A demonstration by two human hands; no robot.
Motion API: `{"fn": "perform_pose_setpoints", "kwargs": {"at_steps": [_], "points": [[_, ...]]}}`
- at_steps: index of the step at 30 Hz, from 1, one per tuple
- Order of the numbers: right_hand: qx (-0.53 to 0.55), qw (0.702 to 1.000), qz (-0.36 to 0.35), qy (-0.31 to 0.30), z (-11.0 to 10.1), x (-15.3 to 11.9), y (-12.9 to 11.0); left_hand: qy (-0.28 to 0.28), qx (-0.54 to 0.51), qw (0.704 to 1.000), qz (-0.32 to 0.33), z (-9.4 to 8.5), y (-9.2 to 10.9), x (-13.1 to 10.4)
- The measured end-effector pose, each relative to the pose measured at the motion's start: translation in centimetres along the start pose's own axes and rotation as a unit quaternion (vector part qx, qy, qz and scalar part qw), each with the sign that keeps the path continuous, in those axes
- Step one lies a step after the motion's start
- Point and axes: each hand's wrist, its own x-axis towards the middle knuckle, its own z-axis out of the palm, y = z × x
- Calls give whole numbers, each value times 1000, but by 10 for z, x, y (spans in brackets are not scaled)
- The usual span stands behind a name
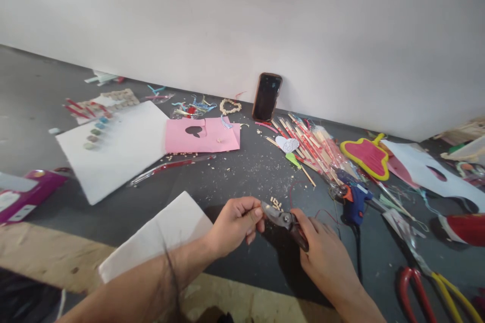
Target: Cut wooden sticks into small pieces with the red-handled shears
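My right hand (322, 247) is wrapped round the dark handles of a pair of pruning shears (282, 218), whose blades point left. At the blade tips, my left hand (237, 224) is closed in a pinch. What its fingers hold is too small and too covered to make out. Just beyond the shears lies a little heap of short, pale wooden pieces (276, 204). Pale chips and crumbs are scattered over the dark tabletop (242, 176) around them. Under my left forearm lies a white sheet or board (166, 227).
A phone (267, 96) leans against the wall. Wrapped chopsticks (306, 139), a blue glue gun (356, 202) and large red-and-yellow-handled scissors (426, 275) lie to the right. A pink paper (182, 136), a white board (117, 146) and a purple box (34, 196) are on the left.
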Motion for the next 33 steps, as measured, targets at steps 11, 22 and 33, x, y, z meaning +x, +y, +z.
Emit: {"fn": "perform_pose_setpoints", "kwargs": {"at_steps": [11, 22, 33], "points": [[26, 999, -19, -12, -6, -1, 1, -32, -15, 999, 19, 1, 0, -2], [-79, 994, 61, 44, -11, 3, 41, 41, -42, 998, 16, -2, 5, 5], [-109, 989, 81, 56, -14, -4, 52, 44, -32, 998, 9, 0, 6, 6]]}}
